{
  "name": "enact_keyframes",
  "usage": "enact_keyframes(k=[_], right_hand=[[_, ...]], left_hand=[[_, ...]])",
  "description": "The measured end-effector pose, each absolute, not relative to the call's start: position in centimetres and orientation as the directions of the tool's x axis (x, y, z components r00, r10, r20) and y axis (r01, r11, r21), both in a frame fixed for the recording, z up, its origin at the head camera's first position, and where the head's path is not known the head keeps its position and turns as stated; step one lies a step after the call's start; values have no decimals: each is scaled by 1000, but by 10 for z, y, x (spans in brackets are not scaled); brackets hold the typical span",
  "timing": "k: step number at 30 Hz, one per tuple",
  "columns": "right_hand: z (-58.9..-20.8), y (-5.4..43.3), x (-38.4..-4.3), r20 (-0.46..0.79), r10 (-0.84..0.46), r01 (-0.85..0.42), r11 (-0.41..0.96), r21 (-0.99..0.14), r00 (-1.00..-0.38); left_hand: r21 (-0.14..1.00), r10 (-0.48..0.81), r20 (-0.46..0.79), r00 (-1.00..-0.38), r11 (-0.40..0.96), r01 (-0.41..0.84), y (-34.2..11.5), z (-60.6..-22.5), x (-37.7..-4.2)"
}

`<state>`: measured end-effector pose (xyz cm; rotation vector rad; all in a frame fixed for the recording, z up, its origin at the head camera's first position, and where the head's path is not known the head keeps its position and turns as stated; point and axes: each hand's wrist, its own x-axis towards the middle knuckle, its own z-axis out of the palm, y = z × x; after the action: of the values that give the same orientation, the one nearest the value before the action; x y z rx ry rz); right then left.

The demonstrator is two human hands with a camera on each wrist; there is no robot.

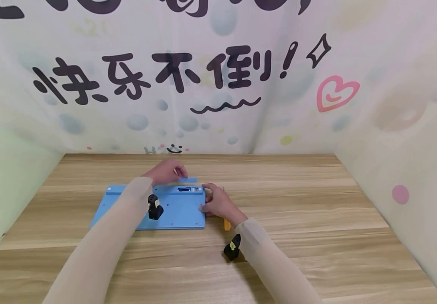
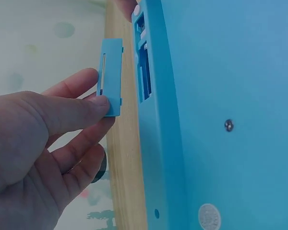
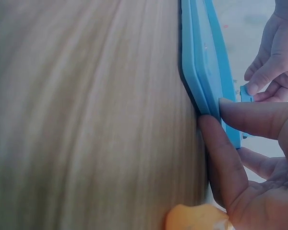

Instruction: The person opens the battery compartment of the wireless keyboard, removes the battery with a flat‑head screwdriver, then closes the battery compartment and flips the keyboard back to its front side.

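Observation:
A light blue, flat device (image 1: 184, 211), which looks like a keyboard lying underside up, has screws and round feet on its visible face. Along its far edge a battery compartment (image 2: 145, 72) stands uncovered. My left hand (image 1: 167, 172) pinches a small blue battery cover (image 2: 113, 76) between thumb and fingers, just beyond that edge and apart from it. In the left wrist view the cover has a narrow slot and small tabs. My right hand (image 1: 220, 204) grips the right end of the keyboard, thumb on the upper face and fingers at the side and below.
An orange handle (image 1: 227, 224), perhaps of a screwdriver, lies beside my right wrist, partly hidden. Both wrists carry black camera mounts (image 1: 231, 249). The wooden table (image 1: 298, 219) meets a printed cloth backdrop (image 1: 218, 126) behind and side walls.

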<state>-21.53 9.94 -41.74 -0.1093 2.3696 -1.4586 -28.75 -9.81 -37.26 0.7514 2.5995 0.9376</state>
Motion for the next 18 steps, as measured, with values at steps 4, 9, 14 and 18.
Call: enact_keyframes(k=[4, 9, 14, 18], right_hand=[[-419, 100, -216, -250, -249, 110, 467, -877, -936], [-418, 100, -215, -251, -243, 114, 466, -877, -937], [-418, 99, -215, -259, -238, 122, 471, -874, -936], [-419, 99, -214, -256, -239, 119, 473, -873, -937]], left_hand=[[656, 554, -51, -831, 646, 391, -96, -379, -292], [666, 544, -28, -839, 636, 390, -95, -388, -293], [680, 481, -36, -876, 654, 332, -98, -395, -294], [680, 432, -36, -901, 672, 295, -99, -401, -294]])
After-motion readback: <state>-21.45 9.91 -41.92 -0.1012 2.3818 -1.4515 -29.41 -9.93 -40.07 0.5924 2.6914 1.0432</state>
